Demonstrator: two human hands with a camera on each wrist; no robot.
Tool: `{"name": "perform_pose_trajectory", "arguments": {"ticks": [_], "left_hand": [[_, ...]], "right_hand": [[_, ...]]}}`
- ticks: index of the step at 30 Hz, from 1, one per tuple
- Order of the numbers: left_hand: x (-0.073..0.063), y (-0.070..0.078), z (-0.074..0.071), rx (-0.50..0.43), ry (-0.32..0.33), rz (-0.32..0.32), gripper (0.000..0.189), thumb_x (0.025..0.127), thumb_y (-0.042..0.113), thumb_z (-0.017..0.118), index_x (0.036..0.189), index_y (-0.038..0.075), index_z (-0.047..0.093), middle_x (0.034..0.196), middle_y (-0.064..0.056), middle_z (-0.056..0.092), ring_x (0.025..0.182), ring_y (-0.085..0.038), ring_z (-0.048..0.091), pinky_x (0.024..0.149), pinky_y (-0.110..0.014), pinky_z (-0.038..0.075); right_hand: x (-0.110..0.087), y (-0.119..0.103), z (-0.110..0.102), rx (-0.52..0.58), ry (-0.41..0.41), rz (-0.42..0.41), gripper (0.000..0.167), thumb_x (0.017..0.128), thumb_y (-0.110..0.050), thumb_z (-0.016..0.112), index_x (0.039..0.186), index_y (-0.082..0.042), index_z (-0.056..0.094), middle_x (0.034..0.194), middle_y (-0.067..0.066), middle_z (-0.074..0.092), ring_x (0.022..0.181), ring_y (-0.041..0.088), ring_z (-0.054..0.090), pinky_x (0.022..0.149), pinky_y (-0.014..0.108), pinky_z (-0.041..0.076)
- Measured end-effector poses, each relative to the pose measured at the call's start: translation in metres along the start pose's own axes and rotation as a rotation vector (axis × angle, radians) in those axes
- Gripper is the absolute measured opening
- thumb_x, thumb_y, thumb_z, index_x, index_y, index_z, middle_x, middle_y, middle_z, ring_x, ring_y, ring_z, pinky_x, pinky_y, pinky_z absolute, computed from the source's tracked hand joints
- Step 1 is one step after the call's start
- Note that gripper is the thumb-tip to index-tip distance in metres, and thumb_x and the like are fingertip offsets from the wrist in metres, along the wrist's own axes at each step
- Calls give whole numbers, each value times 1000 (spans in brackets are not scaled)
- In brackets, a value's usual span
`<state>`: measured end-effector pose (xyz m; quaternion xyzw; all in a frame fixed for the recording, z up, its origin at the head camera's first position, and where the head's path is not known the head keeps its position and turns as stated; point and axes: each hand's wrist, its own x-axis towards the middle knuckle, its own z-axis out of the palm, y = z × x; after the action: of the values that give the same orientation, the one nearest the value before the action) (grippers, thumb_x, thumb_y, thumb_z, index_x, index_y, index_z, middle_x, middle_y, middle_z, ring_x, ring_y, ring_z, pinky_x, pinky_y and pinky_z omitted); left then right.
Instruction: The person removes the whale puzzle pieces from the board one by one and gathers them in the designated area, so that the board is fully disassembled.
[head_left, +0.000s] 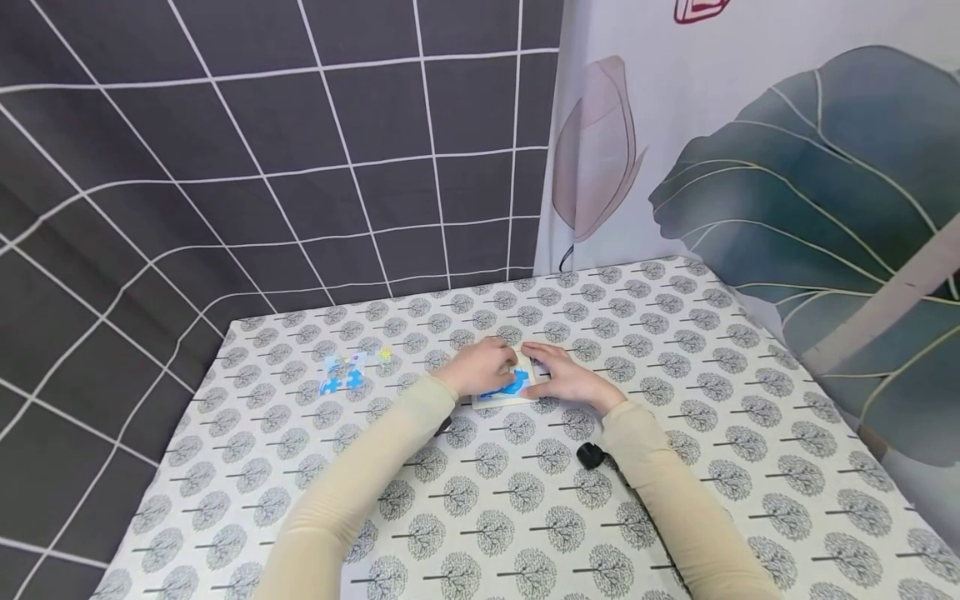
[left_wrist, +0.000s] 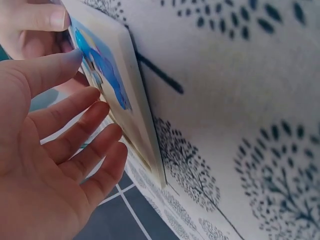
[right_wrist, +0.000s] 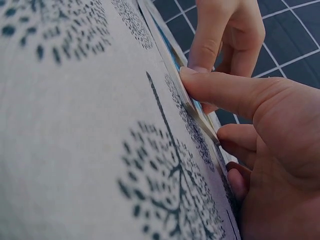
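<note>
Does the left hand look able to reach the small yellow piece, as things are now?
Probably yes: the yellow piece lies on the cloth, to the left of the left hand, with only cloth showing between.

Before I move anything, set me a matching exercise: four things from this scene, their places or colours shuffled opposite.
Things
1. puzzle board
2. loose blue pieces
3. tablecloth
4. backdrop on the left

Places or colours
A. dark with white grid lines
B. partly covered by the left hand
C. pale with a tree print
D. lying apart, left of that hand

Pairs: 1-B, 2-D, 3-C, 4-A
</note>
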<state>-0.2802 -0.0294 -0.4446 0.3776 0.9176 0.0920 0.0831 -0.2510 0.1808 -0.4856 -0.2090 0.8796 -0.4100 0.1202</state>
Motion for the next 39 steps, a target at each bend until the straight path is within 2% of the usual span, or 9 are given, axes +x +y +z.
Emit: {"name": "perform_pose_trajectory", "arguments": {"ticks": [9,16,25,35,39], "left_hand": [[0,5,1,-4,-3,20,36,95,32,69,124,11,69,120,-4,63,115,-20,58,101,-35,49],[1,9,-2,-25,-17,11,34,96,29,69,123,9,68,120,-4,62,113,-20,59,101,-33,48],[9,7,2,-99,-26,-4,34,94,28,72,120,7,68,119,-5,62,114,-21,57,104,-34,46],[16,4,7,-133,-42,-5,32,92,27,74,114,7,66,114,-3,64,113,-21,57,106,-33,43],[18,3,5,-145,-25,-4,31,91,27,75,113,6,66,113,-4,65,112,-21,57,105,-33,43]], "right_hand": [[0,1,0,-4,-2,-15,92,82,-26,80,155,1,31,163,18,23,150,40,13,119,63,7],[1,1,0,-6,-5,-9,91,83,-26,80,155,1,31,164,18,22,150,41,13,119,63,7],[1,0,1,4,-1,0,91,83,-27,80,155,1,32,164,19,21,149,42,13,117,67,8],[0,0,1,-18,-11,3,91,84,-26,79,155,3,30,163,22,21,148,45,14,117,67,9],[1,-2,-2,-26,-12,0,91,84,-26,79,155,2,30,163,21,21,148,45,13,117,67,9]]}}
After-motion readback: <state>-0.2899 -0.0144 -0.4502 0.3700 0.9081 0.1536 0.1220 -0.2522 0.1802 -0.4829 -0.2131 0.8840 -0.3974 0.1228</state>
